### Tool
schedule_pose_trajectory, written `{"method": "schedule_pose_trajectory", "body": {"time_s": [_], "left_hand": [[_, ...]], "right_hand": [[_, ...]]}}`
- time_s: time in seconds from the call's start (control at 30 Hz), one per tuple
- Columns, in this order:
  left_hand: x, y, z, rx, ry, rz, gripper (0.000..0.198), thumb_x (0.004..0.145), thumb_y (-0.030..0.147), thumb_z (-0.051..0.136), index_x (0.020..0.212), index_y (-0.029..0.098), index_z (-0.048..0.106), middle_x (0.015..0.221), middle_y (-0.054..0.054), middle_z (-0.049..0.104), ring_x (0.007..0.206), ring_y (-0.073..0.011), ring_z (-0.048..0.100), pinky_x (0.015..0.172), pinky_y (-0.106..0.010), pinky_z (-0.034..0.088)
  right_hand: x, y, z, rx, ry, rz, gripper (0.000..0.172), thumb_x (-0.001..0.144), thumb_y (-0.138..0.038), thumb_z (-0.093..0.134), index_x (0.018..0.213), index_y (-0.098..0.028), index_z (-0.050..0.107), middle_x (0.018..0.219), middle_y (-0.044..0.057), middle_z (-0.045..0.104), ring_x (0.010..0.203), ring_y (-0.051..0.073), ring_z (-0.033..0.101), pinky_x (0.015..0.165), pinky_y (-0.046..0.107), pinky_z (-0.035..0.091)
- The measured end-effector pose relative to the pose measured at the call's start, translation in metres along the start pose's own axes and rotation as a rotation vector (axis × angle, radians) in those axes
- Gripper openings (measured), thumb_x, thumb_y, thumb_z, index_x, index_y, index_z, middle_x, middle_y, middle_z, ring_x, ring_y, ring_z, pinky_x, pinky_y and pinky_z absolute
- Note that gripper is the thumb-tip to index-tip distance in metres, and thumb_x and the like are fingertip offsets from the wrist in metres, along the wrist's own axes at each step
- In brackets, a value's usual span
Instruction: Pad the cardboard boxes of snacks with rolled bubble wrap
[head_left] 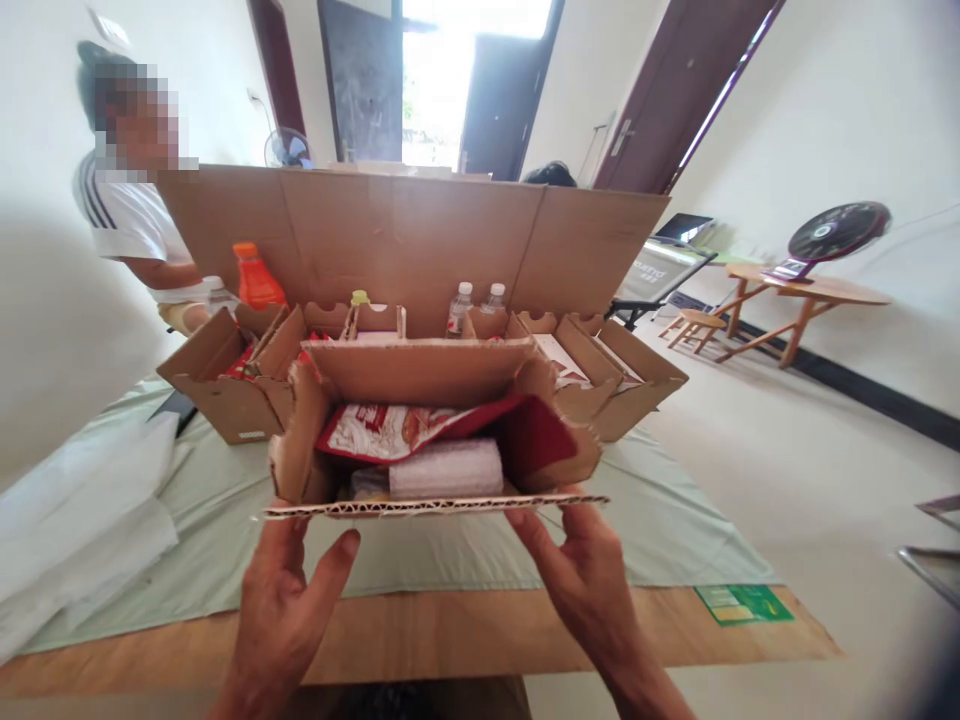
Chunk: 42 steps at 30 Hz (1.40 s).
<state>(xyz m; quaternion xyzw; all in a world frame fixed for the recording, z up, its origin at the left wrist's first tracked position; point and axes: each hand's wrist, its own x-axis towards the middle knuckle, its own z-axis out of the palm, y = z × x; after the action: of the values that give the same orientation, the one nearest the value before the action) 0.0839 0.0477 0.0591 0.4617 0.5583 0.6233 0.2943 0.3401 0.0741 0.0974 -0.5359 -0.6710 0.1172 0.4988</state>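
An open cardboard box is held in front of me, its near wall showing a corrugated edge. My left hand grips the lower left corner, fingers under and behind the wall and thumb apart from it. At the right end, my right hand holds the box with its fingers largely hidden and its thumb near the front edge. Inside lie a red and white printed packet and a pale wrapped roll-shaped item. Behind stands a row of cardboard compartments with a tall back panel.
A red-orange bottle and clear bottles stand among the compartments. Translucent plastic sheeting covers the table's left side. A green packet lies at the front right edge. One person is at the left; a fan stands right.
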Motion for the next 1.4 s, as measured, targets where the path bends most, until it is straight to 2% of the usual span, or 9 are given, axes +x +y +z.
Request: {"method": "schedule_pose_trajectory", "body": {"time_s": [0.13,0.23,0.43,0.6,0.77,0.9,1.0,1.17,1.4], "left_hand": [[-0.034,-0.056,-0.015,0.06,-0.085,-0.161,0.055,0.084,0.049,0.074,0.13,0.021,0.063,0.115,-0.009,0.074,0.118,-0.0291,0.068,0.101,-0.037,0.057],[-0.048,-0.075,-0.021,0.118,-0.088,-0.213,0.049,0.086,0.049,0.071,0.126,0.021,0.066,0.117,-0.009,0.074,0.12,-0.0295,0.067,0.098,-0.035,0.059],[0.009,-0.067,0.022,0.101,-0.236,-0.056,0.048,0.086,0.043,0.066,0.127,0.018,0.066,0.126,-0.011,0.072,0.122,-0.031,0.066,0.104,-0.041,0.055],[0.058,-0.076,0.069,0.079,-0.273,0.006,0.063,0.088,0.038,0.06,0.148,0.018,0.049,0.149,-0.015,0.058,0.138,-0.0322,0.055,0.115,-0.051,0.046],[0.048,-0.081,0.093,0.035,-0.228,0.013,0.072,0.099,0.04,0.053,0.163,0.026,0.023,0.171,-0.011,0.026,0.157,-0.0277,0.028,0.124,-0.05,0.036],[0.035,-0.069,0.108,0.052,-0.223,0.018,0.072,0.103,0.046,0.049,0.165,0.028,0.017,0.176,-0.007,0.009,0.163,-0.026,0.007,0.132,-0.049,0.017],[0.033,-0.063,0.12,0.039,-0.281,0.023,0.071,0.104,0.05,0.044,0.165,0.026,0.018,0.176,-0.008,0.01,0.163,-0.0262,0.007,0.132,-0.049,0.012],[0.042,-0.065,0.133,0.003,-0.31,0.062,0.066,0.106,0.051,0.038,0.164,0.024,0.023,0.174,-0.009,0.019,0.161,-0.0262,0.016,0.133,-0.048,0.011],[0.077,-0.062,0.137,0.001,-0.328,0.038,0.067,0.104,0.055,0.041,0.161,0.021,0.033,0.171,-0.011,0.029,0.159,-0.0278,0.025,0.132,-0.047,0.016]], "right_hand": [[-0.049,0.027,0.015,0.01,-0.101,0.084,0.032,0.096,-0.049,0.061,0.106,-0.021,0.073,0.089,0.006,0.074,0.081,0.024,0.068,0.074,0.032,0.058],[-0.08,0.045,0.013,-0.003,-0.129,0.159,0.031,0.095,-0.05,0.063,0.102,-0.021,0.074,0.092,0.008,0.075,0.084,0.025,0.07,0.076,0.033,0.059],[-0.094,0.068,0.011,-0.031,-0.023,0.311,0.039,0.092,-0.052,0.067,0.113,-0.02,0.072,0.103,0.01,0.076,0.085,0.025,0.071,0.07,0.031,0.06],[-0.118,0.084,0.043,0.065,0.09,0.354,0.056,0.097,-0.051,0.062,0.143,-0.02,0.055,0.129,0.014,0.068,0.101,0.026,0.073,0.089,0.037,0.061],[-0.134,0.1,0.057,0.077,0.061,0.255,0.059,0.098,-0.038,0.063,0.152,-0.023,0.045,0.149,0.017,0.055,0.106,0.026,0.073,0.092,0.04,0.063],[-0.136,0.108,0.06,0.043,0.075,0.206,0.057,0.1,-0.032,0.06,0.154,-0.022,0.044,0.148,0.019,0.055,0.104,0.025,0.074,0.091,0.042,0.064],[-0.137,0.107,0.066,-0.002,0.076,0.145,0.057,0.102,-0.029,0.057,0.156,-0.023,0.043,0.151,0.02,0.052,0.102,0.025,0.074,0.09,0.045,0.065],[-0.129,0.092,0.076,-0.05,0.067,0.1,0.062,0.103,-0.021,0.051,0.162,-0.031,0.035,0.159,0.015,0.045,0.126,0.033,0.066,0.088,0.046,0.066],[-0.116,0.078,0.088,-0.203,-0.125,-0.069,0.077,0.096,-0.011,0.051,0.167,-0.025,0.023,0.166,0.014,0.035,0.146,0.037,0.047,0.107,0.053,0.056]]}}
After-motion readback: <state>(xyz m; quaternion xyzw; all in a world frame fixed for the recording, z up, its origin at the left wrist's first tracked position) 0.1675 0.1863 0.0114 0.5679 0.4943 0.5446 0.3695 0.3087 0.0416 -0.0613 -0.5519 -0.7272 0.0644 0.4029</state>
